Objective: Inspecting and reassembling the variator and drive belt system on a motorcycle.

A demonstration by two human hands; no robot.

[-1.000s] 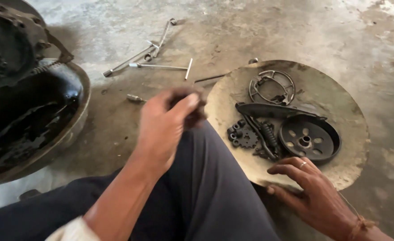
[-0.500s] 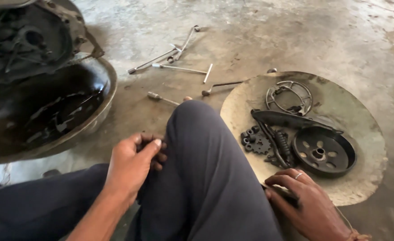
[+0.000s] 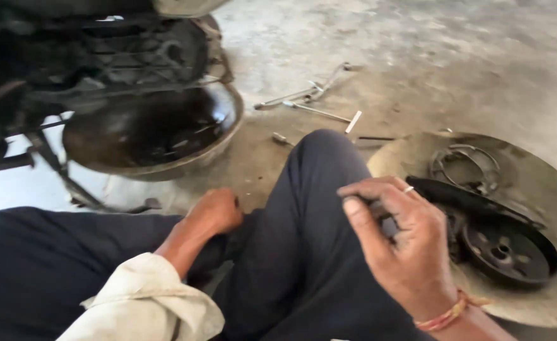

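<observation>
Floor layout around the raised knee (image 3: 319,189)

Basin (image 3: 152,136) left; tray (image 3: 543,189) right, carrying the pulley (image 3: 505,249); rod tools (image 3: 313,101) behind, on the floor (image 3: 417,50).

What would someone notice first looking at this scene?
The right hand, ring on one finger, is raised mid-frame over the raised knee. Right of it, a black pulley wheel lies on a round metal tray. Upper left sits a dark oily pan.
</observation>
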